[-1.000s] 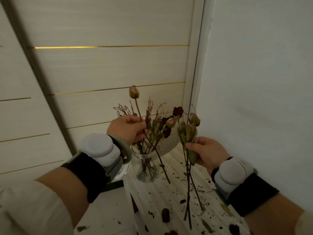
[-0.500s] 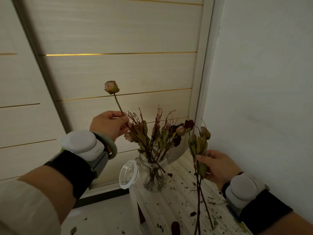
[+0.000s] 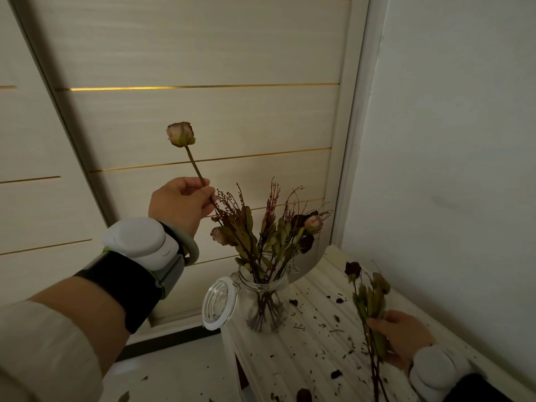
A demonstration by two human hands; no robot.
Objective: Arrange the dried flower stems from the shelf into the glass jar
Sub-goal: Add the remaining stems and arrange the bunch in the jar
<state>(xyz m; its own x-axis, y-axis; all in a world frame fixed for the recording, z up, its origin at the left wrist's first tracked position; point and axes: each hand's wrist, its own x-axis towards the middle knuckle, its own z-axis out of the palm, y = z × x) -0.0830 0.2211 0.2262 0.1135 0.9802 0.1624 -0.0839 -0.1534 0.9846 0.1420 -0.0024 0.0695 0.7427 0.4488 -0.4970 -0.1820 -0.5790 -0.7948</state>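
Head view: the left hand [image 3: 179, 205] pinches one rosebud stem [image 3: 193, 161] raised at 11 o'clock of the one jar [image 3: 262, 297]. The jar stands on the shelf [image 3: 316, 340], lid open, holding several stems. At 4 o'clock, the right hand [image 3: 401, 338] grips a small bunch [image 3: 369, 300].

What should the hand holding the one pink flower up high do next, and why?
Probably lower that single rosebud stem down into the glass jar. The left hand pinches it above and to the left of the jar's open mouth, its lid hangs aside, and stems already stand inside. The right hand holds more stems waiting.
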